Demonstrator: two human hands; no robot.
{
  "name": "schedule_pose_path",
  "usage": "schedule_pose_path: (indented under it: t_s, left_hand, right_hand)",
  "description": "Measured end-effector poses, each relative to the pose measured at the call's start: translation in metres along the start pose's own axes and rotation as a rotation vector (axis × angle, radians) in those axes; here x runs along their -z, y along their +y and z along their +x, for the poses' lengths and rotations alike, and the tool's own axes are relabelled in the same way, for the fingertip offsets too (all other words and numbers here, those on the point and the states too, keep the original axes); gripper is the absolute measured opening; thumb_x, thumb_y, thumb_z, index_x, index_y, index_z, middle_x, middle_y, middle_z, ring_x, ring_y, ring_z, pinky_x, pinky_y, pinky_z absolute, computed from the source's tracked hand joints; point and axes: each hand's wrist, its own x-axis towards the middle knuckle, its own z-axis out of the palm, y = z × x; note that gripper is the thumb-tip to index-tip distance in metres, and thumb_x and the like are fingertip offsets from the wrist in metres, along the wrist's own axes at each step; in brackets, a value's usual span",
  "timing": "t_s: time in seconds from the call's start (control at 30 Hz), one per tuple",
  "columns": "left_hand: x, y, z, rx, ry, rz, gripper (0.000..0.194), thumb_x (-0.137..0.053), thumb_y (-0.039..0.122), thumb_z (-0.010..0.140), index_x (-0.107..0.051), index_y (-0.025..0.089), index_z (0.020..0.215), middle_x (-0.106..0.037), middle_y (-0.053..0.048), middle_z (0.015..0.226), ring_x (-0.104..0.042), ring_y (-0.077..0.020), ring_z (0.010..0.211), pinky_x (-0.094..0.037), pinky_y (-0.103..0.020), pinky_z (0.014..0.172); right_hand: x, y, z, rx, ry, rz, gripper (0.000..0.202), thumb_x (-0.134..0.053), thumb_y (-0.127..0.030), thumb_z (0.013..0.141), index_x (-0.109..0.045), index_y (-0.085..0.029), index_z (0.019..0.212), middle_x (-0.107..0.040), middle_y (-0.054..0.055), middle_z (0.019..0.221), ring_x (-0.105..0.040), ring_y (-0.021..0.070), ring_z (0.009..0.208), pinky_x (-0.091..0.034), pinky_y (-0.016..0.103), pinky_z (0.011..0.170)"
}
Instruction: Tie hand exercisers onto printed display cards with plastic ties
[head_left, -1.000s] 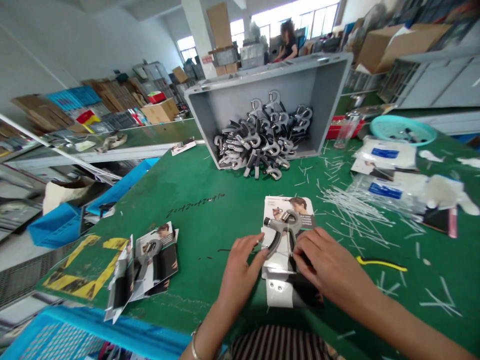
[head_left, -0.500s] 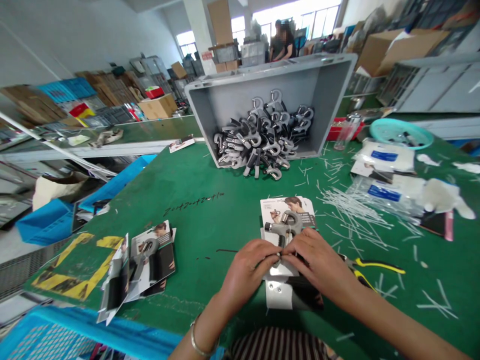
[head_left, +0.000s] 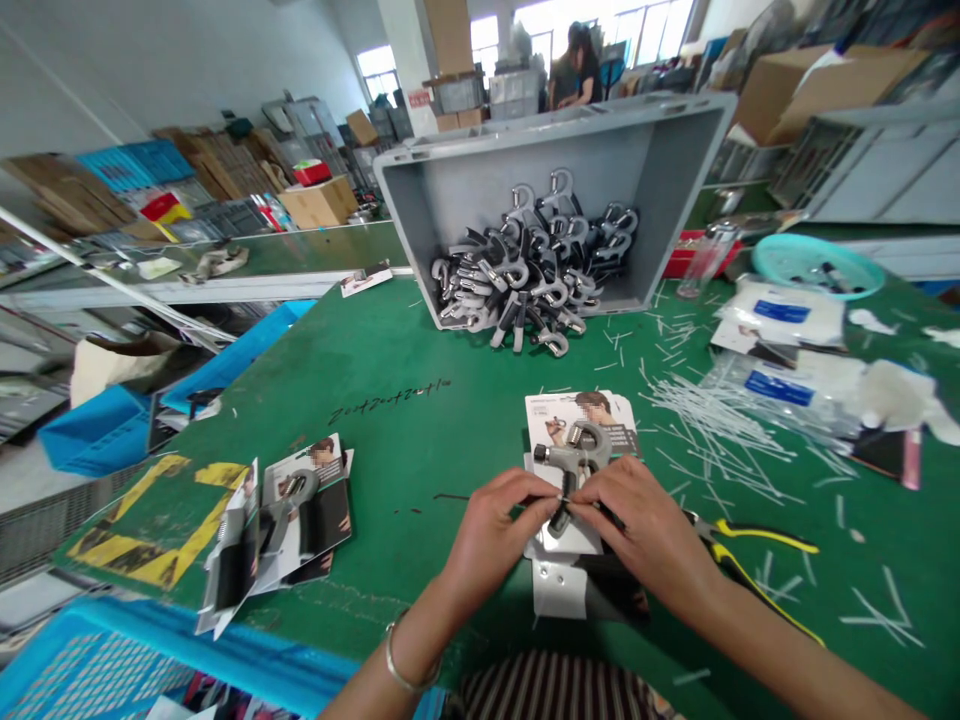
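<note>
A grey hand grip tool with black handles lies on a printed card on the green table. Over its handle, my left hand and my right hand meet with pinched fingertips. What they pinch is too small to make out; it may be a thin tie. Beneath the hands, more cards are stacked. To the left stand and lean several cards with grip tools on them.
Behind is a tilted grey crate full of grip tools. White ties are scattered at right, near yellow-handled pliers, plastic bags and a turquoise plate. A blue basket stands at the lower left.
The view has shifted slightly. Both hands remain over the tool; their fingertips sit a little higher on its handle, and more of the black handle shows below them.
</note>
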Motion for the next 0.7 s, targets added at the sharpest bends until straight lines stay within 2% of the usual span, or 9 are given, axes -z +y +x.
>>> schedule_pose_path:
  t_s: [0.17, 0.5, 0.7]
  left_hand:
    - [0.0006, 0.0026, 0.0015, 0.014, -0.032, 0.002, 0.011, -0.063, 0.022, 0.089, -0.074, 0.021, 0.091, -0.072, -0.003, 0.088, -0.065, -0.0162, 0.086, -0.049, -0.026, 0.082]
    - [-0.0033, 0.0022, 0.0022, 0.025, -0.023, -0.001, 0.010, -0.064, 0.021, 0.089, -0.074, 0.021, 0.090, -0.071, -0.002, 0.086, -0.065, -0.0156, 0.084, -0.049, -0.025, 0.080]
    - [-0.0057, 0.0023, 0.0020, 0.092, 0.008, -0.061, 0.009, -0.065, 0.023, 0.088, -0.074, 0.019, 0.089, -0.070, -0.003, 0.085, -0.065, -0.0156, 0.082, -0.049, -0.025, 0.077]
  right_hand:
    - [0.0008, -0.0014, -0.0020, -0.008, -0.021, -0.057, 0.018, -0.051, -0.027, 0.099, -0.062, -0.019, 0.088, -0.063, 0.004, 0.083, -0.053, 0.0208, 0.080, -0.038, 0.038, 0.080]
    - [-0.0029, -0.0051, -0.0032, 0.012, 0.066, -0.038, 0.018, -0.052, -0.026, 0.099, -0.064, -0.019, 0.087, -0.065, 0.004, 0.081, -0.054, 0.0199, 0.078, -0.039, 0.037, 0.078]
    - [-0.0065, -0.0044, -0.0081, -0.022, 0.094, -0.060, 0.018, -0.053, -0.027, 0.099, -0.064, -0.018, 0.088, -0.065, 0.005, 0.081, -0.053, 0.0209, 0.080, -0.040, 0.038, 0.079]
